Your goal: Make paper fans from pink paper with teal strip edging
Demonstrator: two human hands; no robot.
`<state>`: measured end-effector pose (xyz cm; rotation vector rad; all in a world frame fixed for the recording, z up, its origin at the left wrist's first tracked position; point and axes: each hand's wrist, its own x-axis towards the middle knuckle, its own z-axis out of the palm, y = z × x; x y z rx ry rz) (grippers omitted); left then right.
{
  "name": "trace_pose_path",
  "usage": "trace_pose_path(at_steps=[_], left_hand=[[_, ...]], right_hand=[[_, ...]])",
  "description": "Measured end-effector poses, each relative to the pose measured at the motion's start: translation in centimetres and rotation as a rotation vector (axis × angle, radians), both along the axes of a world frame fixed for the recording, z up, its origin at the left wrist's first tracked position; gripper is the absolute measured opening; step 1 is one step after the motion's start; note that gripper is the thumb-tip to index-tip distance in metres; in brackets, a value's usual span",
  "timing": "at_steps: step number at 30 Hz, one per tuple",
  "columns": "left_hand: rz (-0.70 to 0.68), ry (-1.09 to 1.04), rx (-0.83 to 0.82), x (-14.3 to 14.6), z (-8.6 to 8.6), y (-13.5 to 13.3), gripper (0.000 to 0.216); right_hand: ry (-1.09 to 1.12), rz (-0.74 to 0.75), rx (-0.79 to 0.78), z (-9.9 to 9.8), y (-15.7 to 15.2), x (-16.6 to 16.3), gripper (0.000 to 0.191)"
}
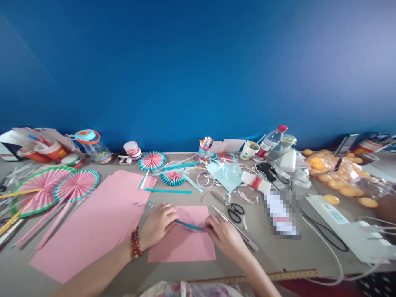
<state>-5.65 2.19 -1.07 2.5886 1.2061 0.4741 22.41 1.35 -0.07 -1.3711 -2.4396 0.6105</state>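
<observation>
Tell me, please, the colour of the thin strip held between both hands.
The thin strip is teal, clearest in the head view.

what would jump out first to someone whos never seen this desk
Probably the plain blue wall filling the upper half, then the pleated pink fans lying at the left. Front and centre, the left hand and right hand hold a teal strip over a pink sheet. Orange rounds, many in clear plastic, stand out at the right.

Before me: grey table [293, 253], blue wall [185, 74] behind its far edge, paler, violet-tinged above the far right corner.
</observation>
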Motion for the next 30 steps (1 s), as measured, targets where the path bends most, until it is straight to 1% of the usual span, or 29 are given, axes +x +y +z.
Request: trace_pose_path(at_steps=[5, 8, 9, 11, 13, 15, 19, 22, 26, 28, 30], left_hand=[[0.038, 0.025, 0.013, -0.9, 0.2, 0.7, 0.020], [0.070, 0.024, -0.009, -1.0, 0.1, 0.3, 0.023], [0.068, 0.024, -0.007, -1.0, -0.1, -0.1, 0.023], [0.055, 0.024, 0.021, -0.8, -0.6, -0.8, 0.024], [0.044, 0.045, 0.063, -0.7, -1.2, -1.4, 0.030], [0.028, 0.078, 0.095, -1.1, -1.9, -1.3, 0.037], [0.022, 0.128, 0.139, -2.7, -2.7, 0.5, 0.042], [0.036, 0.159, 0.151, -3.6, -2.9, 2.4, 0.047], [0.047, 0.194, 0.161, -3.7, -2.4, 4.1, 0.053], [0.044, 0.209, 0.173, -3.5, -1.8, 4.2, 0.051], [0.004, 0.206, 0.186, -3.3, -1.3, 3.8, 0.048]], right_hand=[[0.023, 0.003, -0.004, -0.4, 0.0, 0.2, 0.015], [0.051, -0.010, 0.033, -0.8, 0.0, 0.4, 0.025], [0.066, -0.017, 0.053, -1.0, -0.1, 0.6, 0.028], [0.104, -0.031, 0.090, -1.2, -0.1, 0.8, 0.027], [0.141, -0.044, 0.110, -1.2, -0.1, 1.0, 0.025], [0.161, -0.059, 0.114, -1.2, -0.1, 1.1, 0.024], [0.182, -0.097, 0.130, -0.9, 0.0, 0.8, 0.022], [0.199, -0.098, 0.152, -0.7, 0.0, 0.6, 0.021], [0.200, -0.062, 0.192, -0.7, 0.0, 0.5, 0.023], [0.193, -0.030, 0.208, -0.9, -0.2, 0.8, 0.024], [0.189, -0.001, 0.227, -1.2, -0.4, 1.2, 0.025]])
